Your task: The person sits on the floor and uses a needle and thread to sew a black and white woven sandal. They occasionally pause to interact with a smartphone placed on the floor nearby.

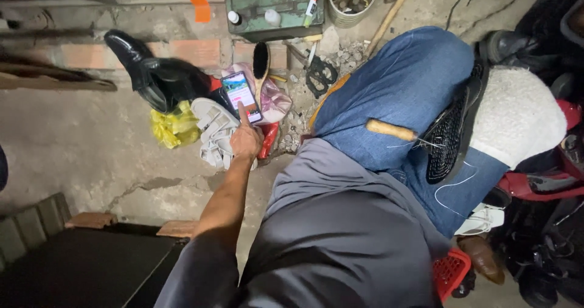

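My left hand [245, 139] reaches out over the floor, its index finger stretched onto the lit screen of a smartphone [240, 94]; the other fingers are curled and hold nothing. The phone lies on a pink bag, beside a grey sandal [212, 125] that sits under my hand. My right hand is out of view. Across my lap in blue jeans [401, 89] rests a shoe with a black sole and white fleece lining [493, 116]. A wooden-handled awl [392, 130] with white thread lies next to it.
A black boot [149, 71] and a yellow bag [173, 128] lie left of the phone. Behind it are a brush [261, 62], a green metal box [274, 13], a tin can [353, 1] and a hammer handle [389, 16]. A red basket [451, 271] and several shoes are at right.
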